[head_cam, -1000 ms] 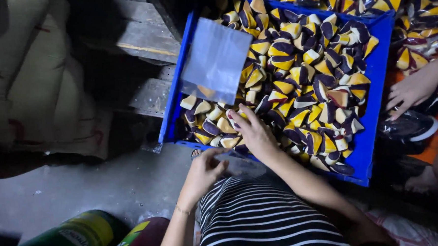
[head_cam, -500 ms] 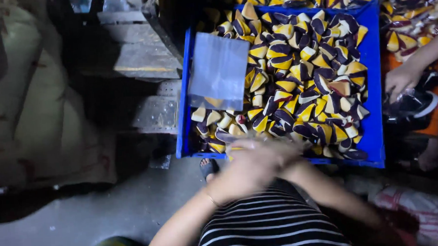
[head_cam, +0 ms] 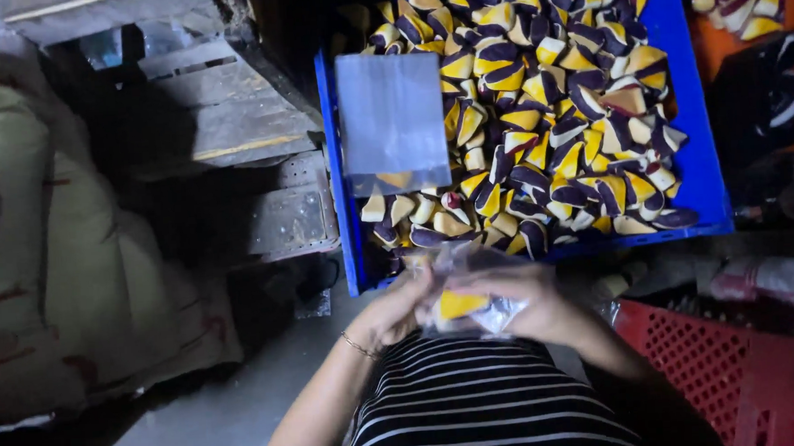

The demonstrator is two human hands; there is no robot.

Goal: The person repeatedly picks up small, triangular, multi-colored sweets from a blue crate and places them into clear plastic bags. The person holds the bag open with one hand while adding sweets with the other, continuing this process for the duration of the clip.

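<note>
Holding a clear bag [head_cam: 471, 291], your left hand [head_cam: 399, 310] and right hand [head_cam: 530, 308] were clamped on it together. A yellow wedge [head_cam: 459, 303] sat inside, near the blue crate [head_cam: 341, 208].

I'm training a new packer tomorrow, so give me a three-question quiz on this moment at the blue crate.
1. True or false: both hands hold a small clear bag with a yellow piece inside.
2. What lies flat on top of the pieces at the crate's left side?
A. a stack of clear bags
B. a metal scoop
C. a red lid
3. Fill in: the wrist of the left hand wears a thin ____.

Key
1. True; the right hand grips the other side.
2. A; the stack of clear bags rests on the pieces in the blue crate.
3. bracelet
</note>
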